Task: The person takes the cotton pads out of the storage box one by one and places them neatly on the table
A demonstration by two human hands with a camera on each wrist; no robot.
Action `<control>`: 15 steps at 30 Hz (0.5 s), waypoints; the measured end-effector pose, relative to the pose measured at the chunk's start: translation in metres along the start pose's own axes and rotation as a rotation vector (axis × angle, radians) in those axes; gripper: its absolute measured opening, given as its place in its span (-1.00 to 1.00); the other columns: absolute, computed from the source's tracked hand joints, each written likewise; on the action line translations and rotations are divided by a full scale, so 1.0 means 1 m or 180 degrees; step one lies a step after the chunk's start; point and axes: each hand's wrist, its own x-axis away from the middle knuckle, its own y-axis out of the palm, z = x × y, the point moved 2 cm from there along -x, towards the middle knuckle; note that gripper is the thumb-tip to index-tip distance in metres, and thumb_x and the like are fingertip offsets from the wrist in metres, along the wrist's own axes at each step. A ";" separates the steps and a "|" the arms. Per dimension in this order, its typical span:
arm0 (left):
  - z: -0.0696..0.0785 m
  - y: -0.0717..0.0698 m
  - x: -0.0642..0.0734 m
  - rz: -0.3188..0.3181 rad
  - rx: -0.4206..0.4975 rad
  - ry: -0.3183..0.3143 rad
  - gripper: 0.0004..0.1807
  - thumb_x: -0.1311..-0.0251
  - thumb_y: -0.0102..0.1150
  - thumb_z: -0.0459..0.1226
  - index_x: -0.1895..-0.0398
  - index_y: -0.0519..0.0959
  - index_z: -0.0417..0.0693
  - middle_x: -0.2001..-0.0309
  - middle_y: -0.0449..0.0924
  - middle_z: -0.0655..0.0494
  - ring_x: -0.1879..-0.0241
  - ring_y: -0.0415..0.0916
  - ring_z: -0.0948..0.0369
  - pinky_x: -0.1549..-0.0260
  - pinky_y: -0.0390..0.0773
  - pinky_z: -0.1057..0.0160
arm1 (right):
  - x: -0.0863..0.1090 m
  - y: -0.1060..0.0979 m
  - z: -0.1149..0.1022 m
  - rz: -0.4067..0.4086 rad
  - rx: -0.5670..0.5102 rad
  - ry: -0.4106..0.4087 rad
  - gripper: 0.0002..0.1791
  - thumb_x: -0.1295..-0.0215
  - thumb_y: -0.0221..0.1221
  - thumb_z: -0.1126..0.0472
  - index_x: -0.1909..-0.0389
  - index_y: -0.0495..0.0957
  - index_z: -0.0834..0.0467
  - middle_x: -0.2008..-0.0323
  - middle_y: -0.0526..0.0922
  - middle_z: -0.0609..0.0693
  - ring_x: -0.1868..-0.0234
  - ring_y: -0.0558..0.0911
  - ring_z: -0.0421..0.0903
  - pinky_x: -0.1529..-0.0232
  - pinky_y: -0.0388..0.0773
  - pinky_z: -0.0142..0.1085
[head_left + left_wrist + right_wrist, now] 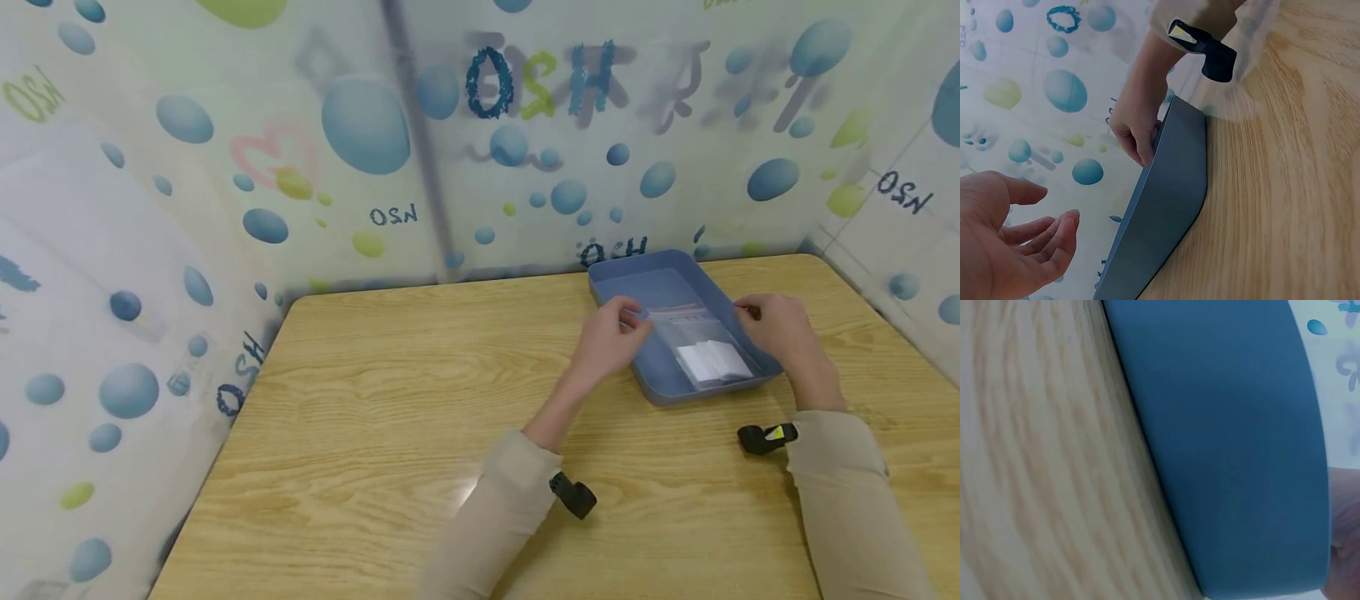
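Note:
A clear zip-lock bag [686, 323] lies in a blue tray [658, 287], with white folded pieces [712, 362] inside it. My left hand [617, 336] is over the tray's left rim, its fingertips by the bag's upper left corner. In the left wrist view, a gap shows between that hand's thumb and its bent fingers [1054, 240]. My right hand [776, 325] is at the tray's right rim with its fingers curled; I cannot tell whether they pinch anything. Only a small part of a hand [1342, 534] shows beyond the tray wall [1229, 444] in the right wrist view.
The tray stands at the back right of a wooden table [397, 400]. Printed walls [465, 183] enclose the table at the back and sides. A small black device [573, 496] is strapped at the left cuff, and another black device [765, 438] at the right.

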 end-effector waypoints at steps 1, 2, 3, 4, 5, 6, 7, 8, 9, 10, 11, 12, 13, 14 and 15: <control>0.001 0.002 -0.001 -0.0009 0.0016 -0.0019 -0.73 -0.40 0.21 -0.25 -0.05 0.58 -0.20 0.26 0.63 0.10 0.31 0.54 0.32 0.38 0.52 0.43 | 0.000 0.000 0.000 0.0002 0.0000 -0.0004 -0.71 -0.44 0.06 0.39 0.07 0.55 0.61 0.24 0.61 0.48 0.27 0.58 0.31 0.23 0.50 0.19; 0.001 0.004 -0.001 -0.0018 0.0044 -0.0043 -0.73 -0.40 0.21 -0.24 -0.05 0.58 -0.20 0.26 0.63 0.11 0.31 0.54 0.32 0.38 0.52 0.43 | 0.000 -0.001 0.000 0.0008 -0.0001 -0.0012 -0.71 -0.43 0.06 0.39 0.08 0.55 0.61 0.24 0.61 0.48 0.27 0.59 0.32 0.23 0.50 0.20; 0.002 0.006 -0.002 -0.0028 0.0077 -0.0064 -0.72 -0.40 0.21 -0.24 -0.06 0.58 -0.20 0.26 0.62 0.11 0.31 0.54 0.32 0.38 0.51 0.43 | 0.001 -0.001 0.000 0.0008 -0.0003 -0.0020 -0.71 -0.43 0.06 0.39 0.08 0.55 0.61 0.24 0.61 0.49 0.27 0.59 0.32 0.23 0.50 0.20; 0.002 0.007 -0.002 -0.0031 0.0106 -0.0085 -0.72 -0.39 0.22 -0.23 -0.06 0.59 -0.20 0.26 0.62 0.12 0.31 0.53 0.33 0.39 0.51 0.42 | 0.001 -0.001 0.000 0.0002 -0.0006 -0.0028 -0.71 -0.43 0.06 0.39 0.08 0.55 0.61 0.24 0.61 0.49 0.28 0.59 0.32 0.23 0.50 0.20; 0.002 0.009 -0.003 -0.0026 0.0133 -0.0096 -0.72 -0.39 0.22 -0.24 -0.06 0.59 -0.21 0.26 0.62 0.12 0.32 0.53 0.33 0.39 0.51 0.42 | 0.000 -0.001 -0.001 0.0004 -0.0005 -0.0044 -0.71 -0.43 0.06 0.39 0.08 0.55 0.60 0.24 0.62 0.48 0.28 0.59 0.32 0.24 0.50 0.20; 0.002 0.011 -0.004 -0.0020 0.0159 -0.0113 -0.73 -0.39 0.23 -0.24 -0.05 0.60 -0.20 0.27 0.62 0.12 0.33 0.53 0.34 0.40 0.51 0.42 | 0.000 -0.001 -0.001 0.0000 -0.0005 -0.0052 -0.71 -0.43 0.06 0.39 0.08 0.56 0.60 0.24 0.62 0.48 0.28 0.60 0.31 0.24 0.50 0.20; 0.003 0.013 -0.004 -0.0016 0.0177 -0.0122 -0.73 -0.38 0.23 -0.24 -0.04 0.60 -0.21 0.27 0.62 0.12 0.34 0.53 0.35 0.41 0.51 0.42 | 0.000 -0.001 -0.001 -0.0005 -0.0010 -0.0060 -0.71 -0.43 0.06 0.39 0.08 0.56 0.60 0.24 0.62 0.48 0.29 0.60 0.31 0.24 0.50 0.19; 0.002 0.015 -0.005 -0.0016 0.0207 -0.0128 -0.72 -0.38 0.23 -0.25 -0.04 0.61 -0.22 0.28 0.62 0.12 0.35 0.53 0.35 0.42 0.51 0.42 | 0.000 -0.001 -0.001 -0.0005 -0.0013 -0.0066 -0.71 -0.43 0.07 0.39 0.08 0.56 0.60 0.25 0.63 0.47 0.30 0.60 0.30 0.25 0.50 0.19; 0.002 0.017 -0.006 -0.0017 0.0221 -0.0132 -0.73 -0.37 0.24 -0.26 -0.04 0.61 -0.23 0.29 0.62 0.13 0.36 0.52 0.37 0.42 0.51 0.43 | -0.001 -0.001 -0.001 -0.0009 -0.0016 -0.0073 -0.71 -0.43 0.07 0.39 0.08 0.56 0.60 0.25 0.63 0.47 0.31 0.60 0.29 0.25 0.51 0.18; 0.002 0.020 -0.007 -0.0027 0.0252 -0.0135 -0.73 -0.37 0.24 -0.27 -0.03 0.62 -0.24 0.30 0.63 0.12 0.38 0.53 0.36 0.43 0.51 0.43 | -0.001 -0.001 -0.001 -0.0006 -0.0021 -0.0080 -0.71 -0.42 0.07 0.39 0.09 0.57 0.60 0.26 0.63 0.46 0.32 0.60 0.28 0.26 0.51 0.17; 0.002 0.022 -0.007 -0.0039 0.0281 -0.0143 -0.73 -0.37 0.23 -0.28 -0.04 0.62 -0.26 0.31 0.63 0.12 0.39 0.54 0.35 0.44 0.50 0.44 | -0.001 -0.001 -0.001 -0.0001 -0.0023 -0.0087 -0.72 -0.42 0.08 0.39 0.09 0.57 0.60 0.27 0.63 0.46 0.33 0.60 0.27 0.27 0.51 0.17; 0.001 0.024 -0.008 -0.0050 0.0313 -0.0161 -0.73 -0.37 0.23 -0.28 -0.04 0.62 -0.26 0.32 0.63 0.12 0.41 0.56 0.34 0.45 0.50 0.44 | -0.001 -0.001 -0.001 0.0000 -0.0028 -0.0091 -0.72 -0.41 0.08 0.40 0.10 0.57 0.60 0.28 0.63 0.46 0.34 0.59 0.26 0.28 0.51 0.16; 0.001 0.027 -0.008 -0.0069 0.0356 -0.0178 -0.72 -0.38 0.22 -0.29 -0.04 0.61 -0.28 0.33 0.63 0.12 0.41 0.60 0.29 0.45 0.50 0.44 | -0.001 -0.001 -0.001 0.0004 -0.0031 -0.0096 -0.72 -0.41 0.08 0.40 0.10 0.57 0.60 0.29 0.63 0.45 0.36 0.59 0.25 0.29 0.51 0.15; 0.001 0.029 -0.009 -0.0090 0.0425 -0.0199 -0.72 -0.38 0.22 -0.30 -0.05 0.61 -0.29 0.33 0.64 0.10 0.40 0.63 0.23 0.46 0.50 0.44 | 0.000 -0.001 -0.001 0.0010 -0.0032 -0.0099 -0.72 -0.41 0.09 0.40 0.11 0.57 0.60 0.29 0.63 0.45 0.37 0.59 0.24 0.30 0.51 0.14; 0.001 0.032 -0.009 -0.0101 0.0485 -0.0228 -0.72 -0.38 0.21 -0.31 -0.05 0.61 -0.30 0.33 0.64 0.10 0.37 0.66 0.16 0.47 0.50 0.44 | 0.000 -0.001 -0.001 0.0013 -0.0034 -0.0103 -0.73 -0.40 0.09 0.40 0.11 0.57 0.60 0.30 0.63 0.45 0.37 0.59 0.24 0.31 0.51 0.14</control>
